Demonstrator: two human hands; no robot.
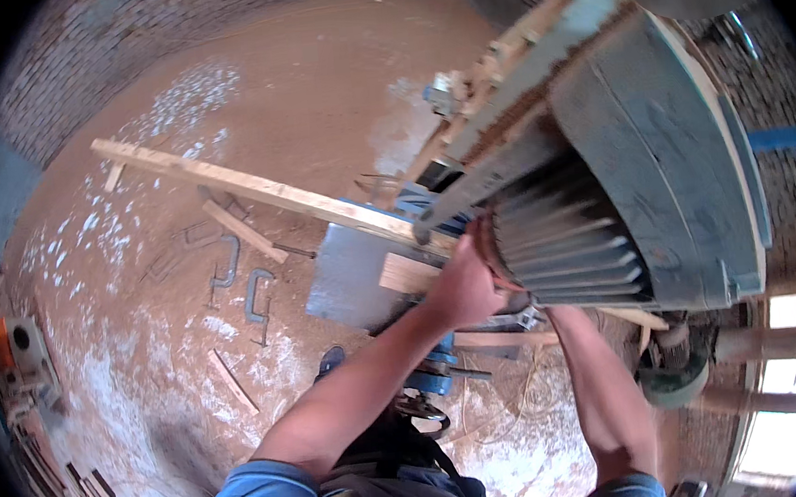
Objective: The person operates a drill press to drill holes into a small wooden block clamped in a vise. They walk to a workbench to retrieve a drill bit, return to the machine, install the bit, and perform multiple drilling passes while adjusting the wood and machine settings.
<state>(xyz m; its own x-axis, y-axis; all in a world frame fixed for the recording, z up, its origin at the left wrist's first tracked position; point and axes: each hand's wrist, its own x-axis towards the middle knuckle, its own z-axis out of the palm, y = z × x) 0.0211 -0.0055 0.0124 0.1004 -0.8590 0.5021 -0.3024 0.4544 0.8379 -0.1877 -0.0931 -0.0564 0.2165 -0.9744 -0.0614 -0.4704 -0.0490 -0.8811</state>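
My left hand (pixel 467 285) is closed beside the end of a ribbed grey motor housing (pixel 576 251), next to a reddish-brown rim (pixel 487 245). What its fingers grip is hidden. My right forearm (pixel 608 391) reaches up below the housing, and the right hand's fingers are out of sight behind it. A large grey machine casing (pixel 661 146) surrounds the ribbed part. Left of my hands, a long wooden beam (pixel 258 190) runs up to the machine over a flat metal table (pixel 342 268). On that table lies a short wooden block (pixel 408 273).
Metal C-clamps (pixel 255 296) and a wood strip (pixel 245 232) lie on the dusty floor at left. Below my hands is a blue machine part (pixel 434 376) with a handwheel (pixel 424 417). A green round machine (pixel 674 380) stands at right, an orange-and-grey one (pixel 20 352) at far left.
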